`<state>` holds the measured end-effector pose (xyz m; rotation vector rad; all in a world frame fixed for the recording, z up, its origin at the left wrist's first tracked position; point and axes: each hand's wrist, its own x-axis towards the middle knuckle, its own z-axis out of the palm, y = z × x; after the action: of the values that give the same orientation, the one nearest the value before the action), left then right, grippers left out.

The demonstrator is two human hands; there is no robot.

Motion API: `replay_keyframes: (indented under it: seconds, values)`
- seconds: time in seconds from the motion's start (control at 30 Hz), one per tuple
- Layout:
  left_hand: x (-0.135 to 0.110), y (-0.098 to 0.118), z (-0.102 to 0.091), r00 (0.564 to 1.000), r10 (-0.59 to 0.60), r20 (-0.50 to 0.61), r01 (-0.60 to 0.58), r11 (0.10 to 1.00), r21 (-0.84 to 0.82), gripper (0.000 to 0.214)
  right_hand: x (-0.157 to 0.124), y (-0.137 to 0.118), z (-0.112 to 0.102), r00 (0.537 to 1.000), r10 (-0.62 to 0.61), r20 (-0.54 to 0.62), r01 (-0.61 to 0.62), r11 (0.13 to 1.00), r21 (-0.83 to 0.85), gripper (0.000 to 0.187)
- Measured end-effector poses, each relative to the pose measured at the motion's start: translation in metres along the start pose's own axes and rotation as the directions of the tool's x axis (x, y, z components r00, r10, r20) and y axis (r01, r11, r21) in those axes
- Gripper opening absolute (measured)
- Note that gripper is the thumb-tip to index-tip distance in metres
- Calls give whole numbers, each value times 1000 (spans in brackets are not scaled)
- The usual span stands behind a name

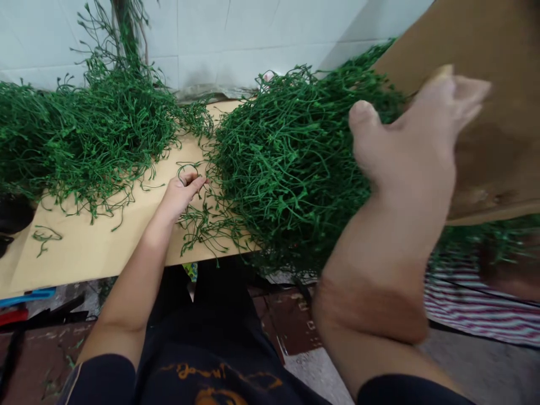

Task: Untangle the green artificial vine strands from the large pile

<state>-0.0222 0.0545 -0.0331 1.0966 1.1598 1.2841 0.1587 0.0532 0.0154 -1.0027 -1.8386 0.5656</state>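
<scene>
My left hand is closed in a pinch over the cardboard sheet, with a thin green plastic stem looping out from its fingers. Just right of it lie loose stems and a large heap of tangled green plastic stems with small forked tips. My right hand is raised over the right end of this heap, slightly blurred. Its thumb is spread away from its fingers, nothing shows in it, and it is in front of a brown cardboard piece.
Another heap of green stems covers the left back of the cardboard sheet. A white tiled wall stands behind. Blue and red handled tools lie below at the left. Striped cloth is at the lower right.
</scene>
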Motion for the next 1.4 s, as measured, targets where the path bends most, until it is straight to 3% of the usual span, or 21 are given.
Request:
replay_keyframes:
  seconds: [0.17, 0.3, 0.4, 0.57, 0.73, 0.8, 0.87, 0.97, 1.03, 1.1, 1.17, 1.23, 1.27, 1.33, 1.4]
  values:
    - [-1, 9, 13, 996, -47, 81, 49, 999, -23, 18, -8, -5, 6, 993, -57, 103, 83, 959, -270, 43]
    - [-1, 13, 16, 993, -23, 116, 26, 999, -29, 23, -9, -2, 28, 977, 47, 207, 39, 917, -397, 34]
    - [1, 14, 11, 997, -12, 72, 15, 999, -41, 26, -7, 0, 40, 955, 130, 268, -15, 920, -393, 21]
    - [11, 12, -1, 993, -39, -114, 27, 994, -107, 31, -9, -2, 35, 954, 106, 280, -31, 965, -260, 22]
    - [9, 12, 4, 997, -58, -46, 52, 991, -124, 29, -6, -3, 40, 974, 158, 162, -118, 965, -235, 26]
    - [6, 14, 8, 998, -58, -21, 54, 990, -129, 28, -3, -2, 45, 966, 165, 200, -115, 964, -239, 27]
    - [3, 16, 11, 998, -51, -21, 47, 989, -139, 29, -1, -3, 49, 958, 123, 260, -70, 976, -206, 26]
    - [7, 16, 9, 998, -39, -57, 29, 987, -157, 33, -8, -6, 54, 981, 36, 189, -7, 989, -151, 33]
    - [16, 12, 3, 992, -29, -126, 7, 985, -172, 37, -19, -14, 56, 991, -7, 130, 28, 986, -164, 35]
    - [26, 6, -7, 973, -34, -229, -10, 982, -190, 40, -32, -27, 56, 982, -103, 159, 133, 972, -193, 33]
    - [33, 2, -21, 947, -49, -316, -21, 977, -214, 43, -39, -41, 48, 948, -244, 206, 284, 939, -195, 33]
    - [35, 2, -31, 946, -61, -318, -17, 971, -237, 44, -33, -48, 29, 942, -298, 153, 329, 911, -249, 37]
    - [33, 4, -34, 955, -59, -290, -15, 968, -249, 44, -25, -47, 16, 963, -262, 66, 269, 908, -322, 40]
    - [26, 13, -35, 976, -58, -212, -4, 960, -280, 43, -3, -36, -15, 986, -103, -131, 21, 856, -516, 47]
    - [19, 24, -32, 984, -77, -159, 24, 950, -312, 44, 16, -18, -42, 960, 76, -268, -240, 712, -660, 55]
